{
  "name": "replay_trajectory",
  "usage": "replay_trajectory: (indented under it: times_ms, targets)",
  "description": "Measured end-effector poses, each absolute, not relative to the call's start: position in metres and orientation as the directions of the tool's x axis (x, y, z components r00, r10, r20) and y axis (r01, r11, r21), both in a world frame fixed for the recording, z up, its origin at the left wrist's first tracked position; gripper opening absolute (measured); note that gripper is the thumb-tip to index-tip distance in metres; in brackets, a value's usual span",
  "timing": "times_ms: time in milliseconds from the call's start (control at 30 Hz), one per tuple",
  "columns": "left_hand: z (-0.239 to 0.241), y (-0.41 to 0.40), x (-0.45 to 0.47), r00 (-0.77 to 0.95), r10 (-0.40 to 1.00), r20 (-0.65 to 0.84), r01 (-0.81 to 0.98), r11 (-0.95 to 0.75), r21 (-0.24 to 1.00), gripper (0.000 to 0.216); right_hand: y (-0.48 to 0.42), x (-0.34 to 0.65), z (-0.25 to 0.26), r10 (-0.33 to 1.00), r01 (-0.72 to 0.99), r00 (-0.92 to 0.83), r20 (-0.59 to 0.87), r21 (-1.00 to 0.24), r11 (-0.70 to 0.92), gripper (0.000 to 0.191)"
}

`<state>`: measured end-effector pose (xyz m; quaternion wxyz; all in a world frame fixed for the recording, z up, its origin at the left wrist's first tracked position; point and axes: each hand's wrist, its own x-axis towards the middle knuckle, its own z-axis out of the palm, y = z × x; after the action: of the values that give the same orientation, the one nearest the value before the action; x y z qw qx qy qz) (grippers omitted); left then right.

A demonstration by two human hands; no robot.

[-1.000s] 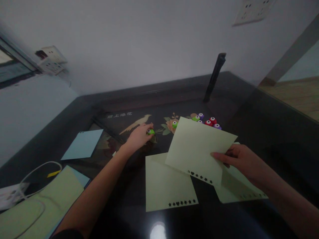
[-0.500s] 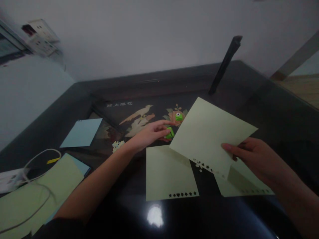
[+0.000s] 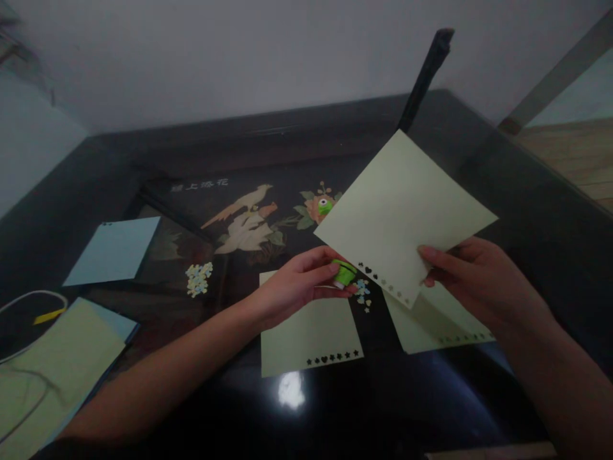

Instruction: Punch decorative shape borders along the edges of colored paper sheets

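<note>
My left hand (image 3: 306, 278) grips a small green craft punch (image 3: 344, 273) between thumb and fingers, close to the punched edge of a pale yellow-green sheet. That sheet of paper (image 3: 405, 204) is pinched at its lower right side by my right hand (image 3: 460, 275), raised and tilted above the table. Star and heart holes run along its lower edge. Below lie a second sheet (image 3: 306, 345) with a row of cut-outs and a third sheet (image 3: 407, 329), partly hidden. Between them is a little heap of paper cut-outs (image 3: 363, 292). Another green punch (image 3: 325, 206) sits farther back, partly covered by the raised sheet.
On the left are a blue sheet (image 3: 115, 249), a pile of cut-outs (image 3: 198, 279) and stacked yellow-green and blue paper (image 3: 62, 364) with a white cable (image 3: 33, 294) near it. A dark upright bar (image 3: 426, 80) stands at the table's back right.
My left hand has taken up the green punch from the table and brought it toward me, beside the raised sheet's lower edge. My right hand still holds the sheet. The camera view has shifted.
</note>
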<state>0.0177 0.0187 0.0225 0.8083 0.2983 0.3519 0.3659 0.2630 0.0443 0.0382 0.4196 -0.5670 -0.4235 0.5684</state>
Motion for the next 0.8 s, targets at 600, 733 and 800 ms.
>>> replay_trajectory:
  times_ms: [600, 733, 800]
  targets:
    - [0.022, 0.007, 0.029, 0.353, 0.852, -0.387, -0.195, 0.472, 0.860, 0.027, 0.039, 0.265, 0.038, 0.993, 0.271, 0.108, -0.046, -0.960, -0.074, 0.016]
    - [0.020, 0.006, 0.030, 0.360, 0.847, -0.392, -0.249, 0.492, 0.835, 0.031, 0.037, 0.261, 0.041, 0.993, 0.284, 0.109, -0.051, -0.955, -0.081, 0.016]
    - [0.021, 0.006, 0.031, 0.354, 0.851, -0.389, -0.263, 0.489, 0.831, 0.032, 0.036, 0.260, 0.042, 0.993, 0.294, 0.108, -0.054, -0.952, -0.083, 0.016]
